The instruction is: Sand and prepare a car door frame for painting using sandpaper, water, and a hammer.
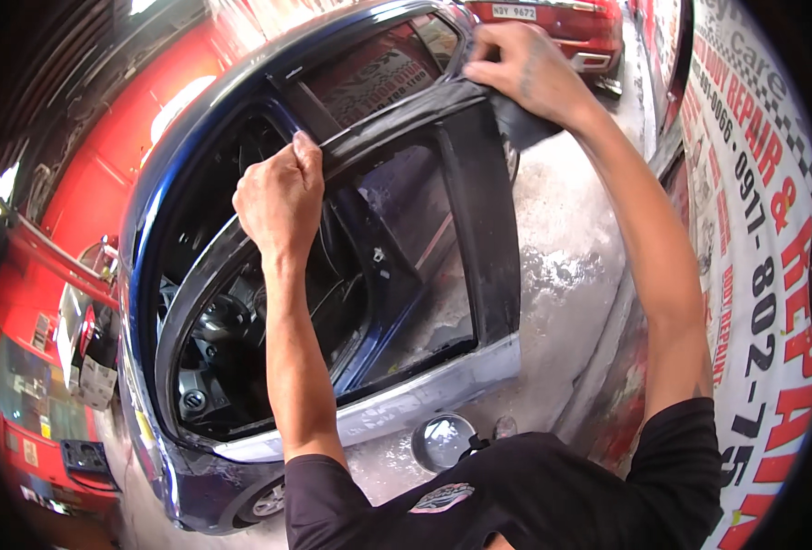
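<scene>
From my remote station I observe the left hand with its fingers curled closed over the window frame of an open car door, thumb uppermost; this hold probably steadies the door against swinging. The right hand is at the frame's upper corner, its fingers narrowed, likely to follow the edge there. A dark flap lies beneath the right fingers; I cannot tell whether they grip it. The door's pale lower panel and a round basin lie well below both hands, the basin presumably placed for easy reach.
</scene>
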Demonstrator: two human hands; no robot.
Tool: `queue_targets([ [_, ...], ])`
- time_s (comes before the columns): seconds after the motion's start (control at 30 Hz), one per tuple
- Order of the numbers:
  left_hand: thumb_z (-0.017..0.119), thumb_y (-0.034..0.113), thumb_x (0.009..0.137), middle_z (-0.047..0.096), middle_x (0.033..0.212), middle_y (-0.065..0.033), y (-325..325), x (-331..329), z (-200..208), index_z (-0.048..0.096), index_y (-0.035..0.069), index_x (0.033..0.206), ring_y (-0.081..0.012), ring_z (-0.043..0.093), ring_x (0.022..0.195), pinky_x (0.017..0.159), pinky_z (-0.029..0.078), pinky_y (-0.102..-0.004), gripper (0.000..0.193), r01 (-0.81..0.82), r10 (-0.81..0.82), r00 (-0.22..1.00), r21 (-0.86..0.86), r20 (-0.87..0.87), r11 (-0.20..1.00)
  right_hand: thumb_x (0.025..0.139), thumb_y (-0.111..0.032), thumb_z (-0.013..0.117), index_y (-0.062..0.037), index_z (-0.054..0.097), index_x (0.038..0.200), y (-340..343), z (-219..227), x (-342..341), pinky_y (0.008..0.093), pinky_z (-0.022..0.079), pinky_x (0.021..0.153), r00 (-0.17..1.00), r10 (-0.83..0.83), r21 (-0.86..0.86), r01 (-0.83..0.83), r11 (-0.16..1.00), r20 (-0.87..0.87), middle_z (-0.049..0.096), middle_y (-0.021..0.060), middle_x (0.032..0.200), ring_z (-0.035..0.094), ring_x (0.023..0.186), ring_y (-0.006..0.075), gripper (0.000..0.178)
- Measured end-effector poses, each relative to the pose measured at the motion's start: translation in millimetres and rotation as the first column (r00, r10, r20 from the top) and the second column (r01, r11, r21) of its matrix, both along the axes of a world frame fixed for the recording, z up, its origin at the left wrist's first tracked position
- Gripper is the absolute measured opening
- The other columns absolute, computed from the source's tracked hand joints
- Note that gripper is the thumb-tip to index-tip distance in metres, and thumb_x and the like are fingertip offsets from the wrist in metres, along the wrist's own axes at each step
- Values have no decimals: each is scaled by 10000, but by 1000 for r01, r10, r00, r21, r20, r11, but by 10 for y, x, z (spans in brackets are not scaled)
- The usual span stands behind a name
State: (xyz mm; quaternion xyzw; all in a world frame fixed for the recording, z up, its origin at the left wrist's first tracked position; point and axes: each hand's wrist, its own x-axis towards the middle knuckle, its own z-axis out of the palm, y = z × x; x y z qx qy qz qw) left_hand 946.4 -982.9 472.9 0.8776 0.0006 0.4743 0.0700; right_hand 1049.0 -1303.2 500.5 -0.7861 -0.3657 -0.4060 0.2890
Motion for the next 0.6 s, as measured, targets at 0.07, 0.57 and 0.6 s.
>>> queue_targets([
  [0.07,537,443,1067,603,625,-236,43,36,-15,683,10,707,-431,648,638,676,512,-517,582,13,-13,1000,-29,-8,999,893,-254,760,33,661,903,60,31,-10,393,512,744,989,11,-25,-15,1000,-146,687,170,818,668,767,257,304],
  [0.57,528,444,1079,590,613,-235,-41,19,-1,675,2,709,-426,641,624,665,505,-514,594,21,-21,1000,7,0,1000,885,-250,771,25,671,933,-14,47,-23,382,520,769,992,6,-14,-8,1000,-127,692,163,833,677,795,243,296],
  [0.6,526,440,1080,593,610,-235,0,25,10,678,-2,715,-428,640,620,663,508,-510,594,27,-27,1000,-3,-5,1000,885,-252,761,30,657,930,88,105,-40,389,519,777,974,16,21,-11,1000,-224,698,166,841,682,805,269,304],
])
